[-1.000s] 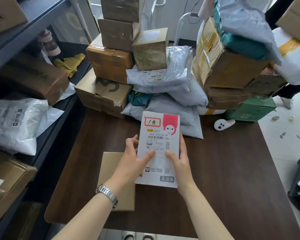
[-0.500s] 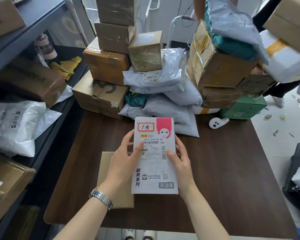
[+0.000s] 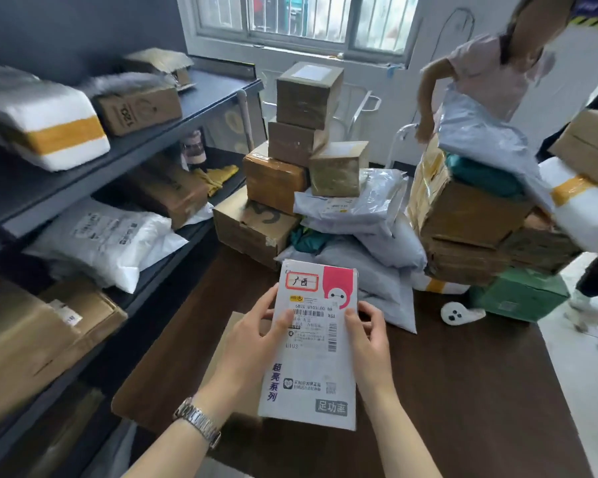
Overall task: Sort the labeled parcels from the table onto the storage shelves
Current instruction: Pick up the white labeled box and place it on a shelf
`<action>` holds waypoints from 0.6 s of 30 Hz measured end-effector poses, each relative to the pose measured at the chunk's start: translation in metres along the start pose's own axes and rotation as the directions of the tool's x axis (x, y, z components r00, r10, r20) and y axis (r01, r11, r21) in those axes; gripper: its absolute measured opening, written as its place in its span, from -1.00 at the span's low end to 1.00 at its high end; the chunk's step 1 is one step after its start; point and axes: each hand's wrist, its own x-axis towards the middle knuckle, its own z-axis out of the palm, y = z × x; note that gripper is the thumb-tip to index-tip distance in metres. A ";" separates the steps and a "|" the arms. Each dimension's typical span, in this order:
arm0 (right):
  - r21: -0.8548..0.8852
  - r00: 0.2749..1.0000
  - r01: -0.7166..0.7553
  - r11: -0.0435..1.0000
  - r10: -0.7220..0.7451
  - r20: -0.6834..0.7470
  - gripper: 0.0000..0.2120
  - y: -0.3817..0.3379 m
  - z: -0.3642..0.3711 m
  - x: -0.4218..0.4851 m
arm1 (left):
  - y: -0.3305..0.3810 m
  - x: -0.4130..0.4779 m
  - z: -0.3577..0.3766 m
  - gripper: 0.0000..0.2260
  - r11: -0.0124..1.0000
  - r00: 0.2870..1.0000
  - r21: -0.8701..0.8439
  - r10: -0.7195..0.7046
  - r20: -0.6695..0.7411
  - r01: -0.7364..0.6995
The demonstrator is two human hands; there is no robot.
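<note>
I hold a flat white parcel [image 3: 313, 360] with a pink corner, a red-framed handwritten tag and a barcode label, upright above the dark wooden table [image 3: 463, 391]. My left hand [image 3: 252, 343] grips its left edge with the thumb on the label. My right hand [image 3: 368, 343] grips its right edge. A flat brown envelope [image 3: 228, 346] lies on the table under my left hand, mostly hidden. The dark storage shelves [image 3: 125, 157] stand to the left, loaded with boxes and bags.
At the table's back stand stacked cardboard boxes [image 3: 290, 160], grey mailer bags [image 3: 363, 215], a leaning box pile [image 3: 470, 215] and a green box [image 3: 522, 294]. A white handheld device [image 3: 458, 313] lies nearby. Another person [image 3: 491, 70] carries parcels at the right.
The view has tilted up, so the upper shelf, the window and the other person now show. The parcel stays in both hands, held slightly closer and higher.
</note>
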 end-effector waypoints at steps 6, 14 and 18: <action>0.007 0.975 0.068 0.998 -0.068 0.211 -0.70 -0.002 -0.033 -0.039 | 0.004 -0.088 0.030 -0.50 0.997 0.965 -0.033 -0.069 -0.252 0.063; -0.107 0.889 0.095 0.990 -0.036 0.457 -0.90 -0.005 -0.052 -0.119 | -0.005 -0.216 0.054 -0.37 0.953 0.848 -0.263 -0.263 -0.461 0.153; -0.082 0.795 0.107 0.991 -0.036 0.605 -0.98 -0.018 -0.042 -0.173 | -0.001 -0.282 0.044 -0.41 0.939 0.729 -0.272 -0.336 -0.596 0.211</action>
